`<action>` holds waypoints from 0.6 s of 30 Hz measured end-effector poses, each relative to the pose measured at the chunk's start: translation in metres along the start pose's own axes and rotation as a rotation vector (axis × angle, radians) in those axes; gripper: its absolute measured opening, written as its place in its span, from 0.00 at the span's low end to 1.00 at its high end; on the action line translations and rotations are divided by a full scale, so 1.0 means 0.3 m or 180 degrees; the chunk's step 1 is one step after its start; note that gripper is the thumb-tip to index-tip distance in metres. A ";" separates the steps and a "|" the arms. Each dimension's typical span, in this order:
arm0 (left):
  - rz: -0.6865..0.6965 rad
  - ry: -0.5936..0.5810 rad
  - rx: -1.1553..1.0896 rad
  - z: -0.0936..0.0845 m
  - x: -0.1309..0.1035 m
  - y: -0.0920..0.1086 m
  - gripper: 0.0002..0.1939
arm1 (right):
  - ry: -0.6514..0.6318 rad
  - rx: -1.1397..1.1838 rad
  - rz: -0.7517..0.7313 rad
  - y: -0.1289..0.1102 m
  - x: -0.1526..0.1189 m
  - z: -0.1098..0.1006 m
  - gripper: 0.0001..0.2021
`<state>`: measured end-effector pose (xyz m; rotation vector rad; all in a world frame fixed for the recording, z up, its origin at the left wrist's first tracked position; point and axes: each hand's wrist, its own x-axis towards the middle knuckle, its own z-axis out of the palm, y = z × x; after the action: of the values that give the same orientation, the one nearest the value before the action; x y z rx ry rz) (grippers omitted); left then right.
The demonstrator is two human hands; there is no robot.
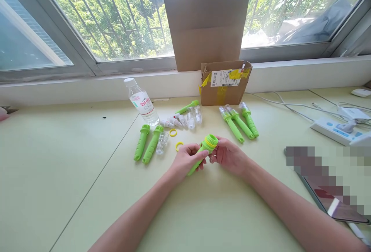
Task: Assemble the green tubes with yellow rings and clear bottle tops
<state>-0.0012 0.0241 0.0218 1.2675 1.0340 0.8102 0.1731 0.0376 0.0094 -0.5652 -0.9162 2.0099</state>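
Observation:
My left hand (189, 159) is wrapped around a green plastic handle (199, 159), which tilts with its open threaded end up and to the right. A yellow ring (209, 144) sits around the handle's neck, just below the threads. At that neck, the curled fingers of my right hand (228, 155) press against the handle's right side; part of their grip is hidden. Two loose yellow rings, a farther ring (173, 132) and a nearer ring (179, 146), lie beyond my left hand. Left of them are two green handles (150, 145) and a clear ribbed cap (162, 143).
Several clear caps and white-tipped pieces (182, 120) lie by a water bottle (143, 103). Three capped green handles (239, 122) are before a cardboard box (223, 89). At right are a power strip (333, 130), cables and a dark phone-like device (324, 194).

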 end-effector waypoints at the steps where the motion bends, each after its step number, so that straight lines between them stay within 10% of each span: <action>1: 0.0079 0.0158 0.0140 0.002 0.000 0.002 0.18 | 0.0024 0.0005 -0.0022 0.000 0.001 -0.002 0.07; 8: 0.0550 0.0774 0.0813 0.022 -0.010 -0.002 0.18 | 0.0220 0.0068 -0.0124 0.003 0.003 -0.008 0.06; 18: 0.0460 0.0231 0.0511 0.017 -0.018 -0.002 0.24 | 0.0109 0.0077 -0.0059 0.004 -0.004 0.001 0.08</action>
<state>0.0015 0.0173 0.0220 1.4716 1.0919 0.9030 0.1731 0.0360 0.0086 -0.5740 -0.8726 1.9863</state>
